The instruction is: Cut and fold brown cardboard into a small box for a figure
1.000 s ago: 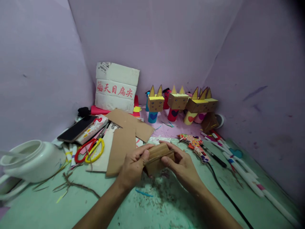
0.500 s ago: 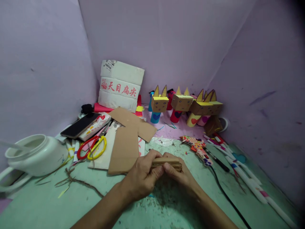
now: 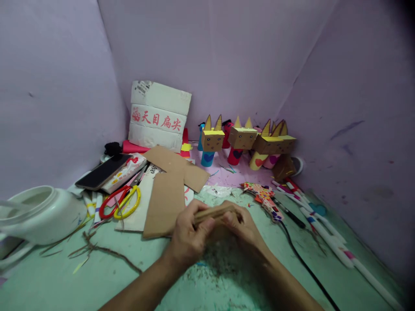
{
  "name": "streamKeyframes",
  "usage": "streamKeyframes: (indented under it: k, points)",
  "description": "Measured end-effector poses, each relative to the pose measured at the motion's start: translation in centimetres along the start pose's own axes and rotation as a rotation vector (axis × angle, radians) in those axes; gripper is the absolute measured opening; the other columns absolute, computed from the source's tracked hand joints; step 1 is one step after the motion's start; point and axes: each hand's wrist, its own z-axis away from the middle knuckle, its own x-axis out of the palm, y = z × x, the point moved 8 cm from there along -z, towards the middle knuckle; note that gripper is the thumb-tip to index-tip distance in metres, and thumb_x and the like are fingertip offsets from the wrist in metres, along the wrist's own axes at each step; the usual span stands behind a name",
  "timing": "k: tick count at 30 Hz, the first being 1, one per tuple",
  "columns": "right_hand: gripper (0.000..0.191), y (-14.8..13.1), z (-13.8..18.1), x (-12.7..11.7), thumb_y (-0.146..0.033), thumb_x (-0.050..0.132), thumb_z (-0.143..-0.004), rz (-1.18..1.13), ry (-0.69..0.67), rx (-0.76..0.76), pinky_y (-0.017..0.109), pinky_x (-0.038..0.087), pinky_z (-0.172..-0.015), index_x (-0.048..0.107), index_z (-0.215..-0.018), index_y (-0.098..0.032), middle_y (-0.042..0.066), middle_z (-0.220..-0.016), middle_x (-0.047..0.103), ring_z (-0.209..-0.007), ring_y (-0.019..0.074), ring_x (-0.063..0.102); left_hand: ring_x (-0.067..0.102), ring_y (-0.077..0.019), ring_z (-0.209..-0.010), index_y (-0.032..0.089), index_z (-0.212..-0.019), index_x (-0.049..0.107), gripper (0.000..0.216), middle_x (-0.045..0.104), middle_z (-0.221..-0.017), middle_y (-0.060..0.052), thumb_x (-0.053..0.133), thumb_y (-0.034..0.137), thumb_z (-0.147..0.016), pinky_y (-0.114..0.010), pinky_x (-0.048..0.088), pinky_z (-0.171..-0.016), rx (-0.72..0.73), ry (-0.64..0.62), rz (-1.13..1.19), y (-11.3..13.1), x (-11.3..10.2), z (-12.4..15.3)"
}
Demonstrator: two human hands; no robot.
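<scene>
While both hands clamp it, the flattened, folded brown cardboard piece (image 3: 212, 212) sits over the green desk (image 3: 97, 276), mid-width, toward the near edge. The left hand (image 3: 189, 237) pinches its left end and the right hand (image 3: 243, 229) grips its right end. Red-and-yellow-handled scissors (image 3: 120, 202) and a flat brown cardboard sheet (image 3: 164, 207) lie to the left. Cardboard-headed paper figures (image 3: 241, 139) line the far edge.

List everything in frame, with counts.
folded cardboard: one, brown, between both hands
cardboard sheets: two, brown, left of hands
scissors: red and yellow handles, beside sheets
phone: one, black, far left
box: one, white, red print, back wall
cardboard figures: at least four, brown heads, back wall
jar: one, white, left edge
pens: several, white, right
cable: one, black, right
table: one, green, underneath
left hand: one, gripping folded cardboard
right hand: one, gripping folded cardboard
</scene>
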Motion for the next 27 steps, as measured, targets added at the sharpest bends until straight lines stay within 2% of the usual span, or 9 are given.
streamKeyframes:
  k: [3,6,8,10,14,17,20,23,27]
  points:
    - [0.055,-0.3,0.1,1.2,-0.061,0.067,-0.064,-0.135,-0.025,-0.036,0.029,0.044,-0.065,0.062,-0.097,-0.017,0.005,-0.081,0.063,-0.073,0.0204,0.056,0.049,-0.0113,-0.047,0.022,-0.091,0.047,0.027,0.057,-0.070,0.002,0.057,0.044,-0.080,-0.021,0.038,-0.042,-0.195,0.110,0.324,-2.2,0.3,-0.1]
    - [0.049,-0.2,0.3,1.4,-0.055,0.063,-0.072,-0.126,0.040,-0.014,0.035,0.047,-0.077,0.062,-0.104,-0.019,0.008,-0.093,0.067,-0.085,0.0239,0.061,0.056,-0.0132,-0.058,0.021,-0.090,0.048,0.029,0.060,-0.073,0.001,0.062,0.043,-0.077,-0.023,0.044,-0.054,-0.206,0.016,0.485,-2.4,1.5,-0.6]
    - [0.035,-1.1,0.4,0.8,-0.045,0.061,-0.077,-0.045,0.102,-0.098,0.037,0.044,-0.086,0.064,-0.102,-0.020,0.008,-0.104,0.066,-0.094,0.0241,0.060,0.060,-0.0175,-0.074,0.018,-0.088,0.054,0.029,0.062,-0.082,-0.003,0.067,0.040,-0.074,-0.027,0.047,-0.068,-0.182,-0.120,0.417,-1.9,2.0,-1.0]
    - [0.022,-2.1,0.5,0.4,-0.034,0.063,-0.078,0.083,0.109,-0.221,0.036,0.043,-0.086,0.067,-0.095,-0.021,0.008,-0.105,0.065,-0.096,0.0235,0.059,0.060,-0.0195,-0.081,0.017,-0.087,0.060,0.028,0.061,-0.094,-0.007,0.070,0.038,-0.071,-0.028,0.046,-0.073,-0.158,-0.121,0.222,-1.6,1.0,-1.4]
    - [0.012,-2.5,0.6,0.8,-0.026,0.059,-0.078,0.291,0.023,-0.308,0.031,0.043,-0.067,0.067,-0.084,-0.020,0.006,-0.080,0.063,-0.074,0.0188,0.058,0.058,-0.0202,-0.086,0.020,-0.093,0.065,0.024,0.057,-0.103,-0.007,0.069,0.031,-0.071,-0.026,0.046,-0.068,0.103,0.104,-0.104,1.2,-2.1,-1.3]
    - [0.014,-2.5,1.2,1.4,-0.025,0.051,-0.078,0.386,-0.011,-0.376,0.027,0.035,-0.054,0.060,-0.070,-0.018,0.002,-0.063,0.054,-0.058,0.0142,0.048,0.058,-0.0176,-0.083,0.021,-0.092,0.067,0.019,0.059,-0.089,-0.005,0.065,0.017,-0.073,-0.025,0.046,-0.069,0.405,0.027,-0.202,3.9,-0.9,-0.1]
    - [0.015,-2.7,1.9,2.2,-0.025,0.049,-0.075,0.439,-0.040,-0.425,0.025,0.028,-0.049,0.053,-0.063,-0.017,-0.001,-0.056,0.046,-0.051,0.0114,0.041,0.057,-0.0151,-0.072,0.018,-0.087,0.068,0.016,0.058,-0.076,-0.003,0.061,0.010,-0.074,-0.026,0.045,-0.066,0.588,0.003,-0.167,5.3,-0.2,1.1]
    - [0.021,-2.0,1.7,2.5,-0.029,0.054,-0.073,0.383,-0.086,-0.300,0.024,0.026,-0.047,0.045,-0.058,-0.018,-0.003,-0.055,0.039,-0.050,0.0095,0.036,0.056,-0.0148,-0.067,0.017,-0.078,0.068,0.010,0.057,-0.067,-0.001,0.061,0.012,-0.074,-0.026,0.044,-0.064,0.566,0.036,-0.134,5.3,-0.6,1.1]
    - [0.027,-0.4,1.0,2.2,-0.034,0.058,-0.073,0.253,-0.079,-0.022,0.022,0.022,-0.045,0.041,-0.058,-0.018,-0.005,-0.056,0.031,-0.051,0.0082,0.029,0.053,-0.0130,-0.059,0.017,-0.064,0.064,0.015,0.053,-0.062,0.000,0.059,0.023,-0.077,-0.023,0.039,-0.053,0.291,0.201,-0.118,3.3,-2.6,0.0]
